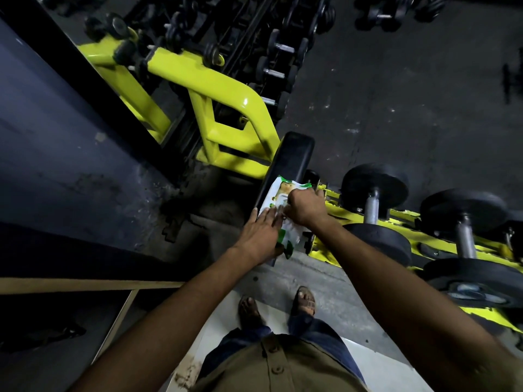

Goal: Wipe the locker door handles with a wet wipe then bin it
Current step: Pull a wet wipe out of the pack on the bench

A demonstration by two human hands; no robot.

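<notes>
A white and green pack of wet wipes (283,193) lies on a black padded bench (291,159) in front of me. My left hand (261,236) lies flat on the pack's near end with straight fingers, holding it down. My right hand (304,207) is curled over the middle of the pack, its fingertips pinching at the pack's opening; what they pinch is hidden under the hand. No locker door or bin shows in the head view.
A yellow steel frame (209,89) stands beyond the bench. Black dumbbells (373,193) rest on a yellow rack at the right. A dark wall (56,123) runs along the left, with a wooden-edged frame (85,285) below it. My sandalled feet (304,302) stand on the grey floor.
</notes>
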